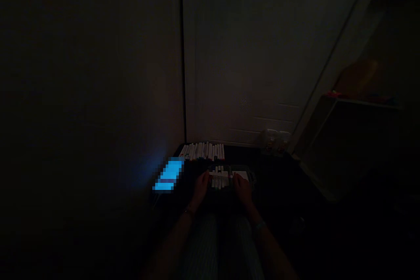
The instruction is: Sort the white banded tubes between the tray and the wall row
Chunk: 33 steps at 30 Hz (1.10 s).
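In dim light, a white marker (218, 175) lies crosswise between my two hands. My left hand (201, 183) is closed at the marker's left end. At its right end my right hand (243, 186) is closed too, with the fingertips near a small pale tip. Beneath them sits a dark, clear-looking case (252, 176) with several white markers (217, 183) standing in its left part. A white block or card (241, 175) shows in the right part, partly behind my right hand. The darkness hides finger details.
Behind the case lies a row of several white markers (203, 151). A lit, blurred-out screen (169, 176) leans at the left. Wrapped items (275, 141) stand by the back wall. A shelf or cabinet (331, 140) rises on the right.
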### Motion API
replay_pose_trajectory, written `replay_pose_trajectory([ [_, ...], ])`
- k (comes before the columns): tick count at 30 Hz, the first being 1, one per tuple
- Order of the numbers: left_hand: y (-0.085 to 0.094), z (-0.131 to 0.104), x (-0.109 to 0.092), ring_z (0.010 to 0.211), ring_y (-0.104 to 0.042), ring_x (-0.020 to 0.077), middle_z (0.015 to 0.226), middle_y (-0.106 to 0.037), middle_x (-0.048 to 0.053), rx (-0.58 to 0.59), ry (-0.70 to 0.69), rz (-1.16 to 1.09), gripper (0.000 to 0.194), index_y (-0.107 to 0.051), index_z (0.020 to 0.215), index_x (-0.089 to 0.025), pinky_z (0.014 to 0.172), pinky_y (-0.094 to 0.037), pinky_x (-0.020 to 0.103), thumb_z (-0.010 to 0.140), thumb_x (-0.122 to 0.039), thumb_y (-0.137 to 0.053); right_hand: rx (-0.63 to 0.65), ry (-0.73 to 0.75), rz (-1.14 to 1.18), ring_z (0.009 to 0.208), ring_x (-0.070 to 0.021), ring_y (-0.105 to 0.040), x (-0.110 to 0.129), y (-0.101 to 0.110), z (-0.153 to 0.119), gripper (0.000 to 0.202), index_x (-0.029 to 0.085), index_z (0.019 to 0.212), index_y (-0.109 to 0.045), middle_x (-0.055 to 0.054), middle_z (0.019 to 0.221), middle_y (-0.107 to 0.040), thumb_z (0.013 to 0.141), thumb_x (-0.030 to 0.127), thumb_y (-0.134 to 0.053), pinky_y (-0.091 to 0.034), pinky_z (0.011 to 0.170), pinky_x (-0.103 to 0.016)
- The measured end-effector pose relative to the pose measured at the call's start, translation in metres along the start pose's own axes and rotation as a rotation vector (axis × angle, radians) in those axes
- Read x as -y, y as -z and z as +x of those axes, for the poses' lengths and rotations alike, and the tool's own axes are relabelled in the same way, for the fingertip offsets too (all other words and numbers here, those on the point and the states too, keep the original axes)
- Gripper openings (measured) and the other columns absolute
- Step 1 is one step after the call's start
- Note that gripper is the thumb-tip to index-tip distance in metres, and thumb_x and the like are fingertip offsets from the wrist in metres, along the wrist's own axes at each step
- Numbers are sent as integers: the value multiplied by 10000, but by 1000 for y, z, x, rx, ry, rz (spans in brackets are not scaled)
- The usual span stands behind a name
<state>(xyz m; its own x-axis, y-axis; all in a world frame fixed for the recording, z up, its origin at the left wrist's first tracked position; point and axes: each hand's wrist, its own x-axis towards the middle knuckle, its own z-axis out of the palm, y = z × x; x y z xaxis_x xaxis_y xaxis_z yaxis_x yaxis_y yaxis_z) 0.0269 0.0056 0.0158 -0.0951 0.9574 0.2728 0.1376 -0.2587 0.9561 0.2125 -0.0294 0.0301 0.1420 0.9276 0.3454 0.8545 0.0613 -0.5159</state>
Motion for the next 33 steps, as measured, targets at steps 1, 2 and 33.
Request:
replay_pose_trajectory([
  [1, 0, 0, -1, 553, -421, 109, 571, -490, -8, -4, 6, 5, 433, -496, 613, -149, 531, -321, 214, 753, -539, -367, 3, 2, -3, 703, -125, -556, 0, 0, 0, 505, 198, 901, -597, -42, 785, -634, 891, 428, -148, -287, 566, -197],
  [2, 0, 0, -2, 554, -424, 111, 573, -497, -5, -8, 13, 6, 441, -506, 621, -147, 530, -322, 216, 746, -548, -369, 5, 4, -2, 711, -126, -558, -1, 0, 0, 500, 198, 907, -596, -43, 795, -634, 892, 424, -151, -290, 571, -197],
  [33, 6, -5, -17, 603, -480, 133, 604, -556, 7, -5, 31, -4, 359, -541, 611, -148, 602, -380, 234, 718, -470, -424, -36, -28, 56, 702, -122, -546, 2, 1, 1, 481, 201, 874, -596, -32, 776, -628, 891, 402, -160, -279, 566, -194],
])
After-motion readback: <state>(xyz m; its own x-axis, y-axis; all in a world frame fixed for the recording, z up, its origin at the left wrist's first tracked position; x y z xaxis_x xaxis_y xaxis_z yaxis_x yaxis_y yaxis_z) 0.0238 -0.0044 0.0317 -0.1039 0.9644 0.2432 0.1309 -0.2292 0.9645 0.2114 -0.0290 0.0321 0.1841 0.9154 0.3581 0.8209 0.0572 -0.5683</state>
